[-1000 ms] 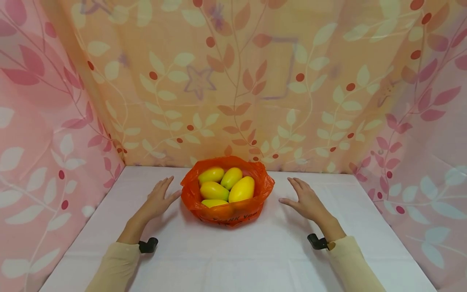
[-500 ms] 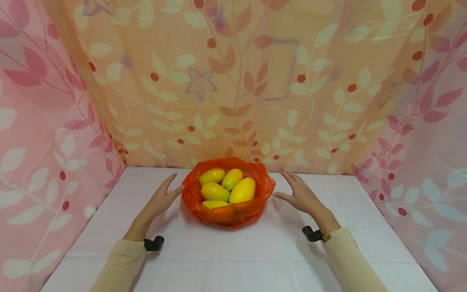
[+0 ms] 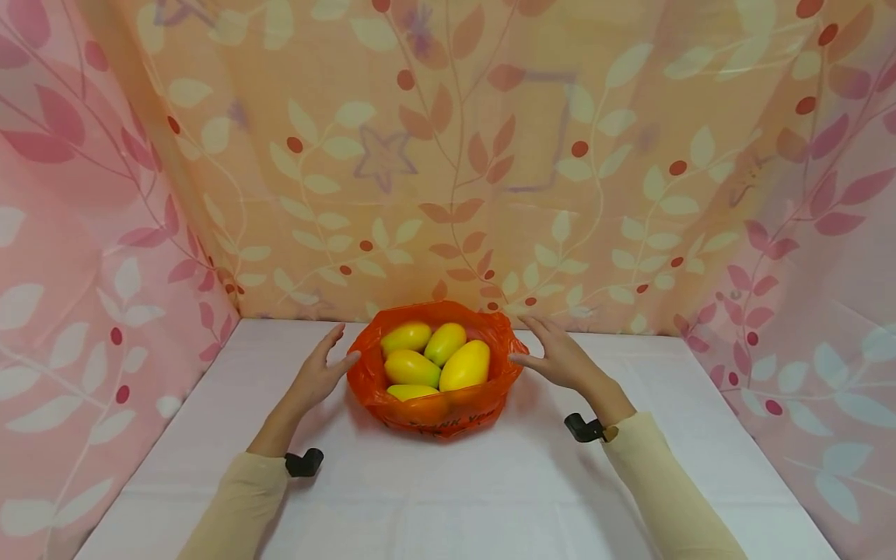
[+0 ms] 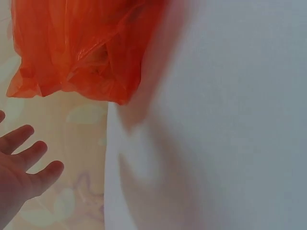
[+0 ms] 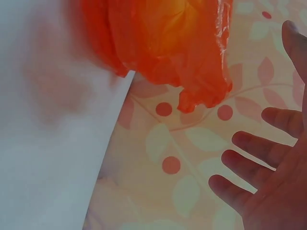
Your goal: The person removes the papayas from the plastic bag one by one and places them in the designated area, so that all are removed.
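An orange-red plastic bag point(image 3: 434, 416) with dark print on its front stands with its mouth spread wide. Several yellow-green mangoes point(image 3: 465, 365) lie inside it. My left hand point(image 3: 318, 377) is at the bag's left side, fingers spread, its thumb overlapping the rim in the head view. On the opposite side my right hand point(image 3: 563, 358) has its fingers extended toward the rim, thumb tip right at the edge. Both wrist views show a gap between the fingers and the bag's crumpled side point(image 4: 100, 62). Neither hand holds anything.
A white-covered table point(image 3: 434, 505) carries the bag near its back edge. Patterned leaf-print curtains point(image 3: 448, 155) hang behind and on both sides. A black camera mount point(image 3: 304, 463) is strapped to each wrist.
Both hands have moved inward, left hand to the right and right hand to the left and slightly farther back, up close to the bag. The bag and mangoes have stayed in place.
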`<move>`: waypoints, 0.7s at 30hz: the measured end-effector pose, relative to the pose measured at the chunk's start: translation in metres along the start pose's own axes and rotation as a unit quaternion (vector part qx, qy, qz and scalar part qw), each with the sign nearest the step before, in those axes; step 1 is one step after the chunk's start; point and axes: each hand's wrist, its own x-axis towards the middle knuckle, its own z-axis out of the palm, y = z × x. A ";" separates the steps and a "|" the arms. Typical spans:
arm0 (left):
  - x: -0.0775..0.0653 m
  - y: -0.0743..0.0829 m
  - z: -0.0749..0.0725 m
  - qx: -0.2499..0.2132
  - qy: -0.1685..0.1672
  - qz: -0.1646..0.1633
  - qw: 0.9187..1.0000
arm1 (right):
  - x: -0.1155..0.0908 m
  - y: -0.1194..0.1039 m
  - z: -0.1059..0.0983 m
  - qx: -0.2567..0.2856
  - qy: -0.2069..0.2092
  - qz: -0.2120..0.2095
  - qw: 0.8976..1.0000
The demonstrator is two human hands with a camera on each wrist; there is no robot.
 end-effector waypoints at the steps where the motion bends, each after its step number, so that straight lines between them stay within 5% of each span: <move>1: 0.001 0.000 0.001 -0.002 -0.001 0.003 1.000 | 0.002 -0.002 0.000 0.002 -0.001 -0.003 1.000; 21: 0.012 0.009 0.018 -0.033 -0.006 0.042 0.999 | 0.036 -0.043 0.002 -0.007 -0.081 -0.042 0.996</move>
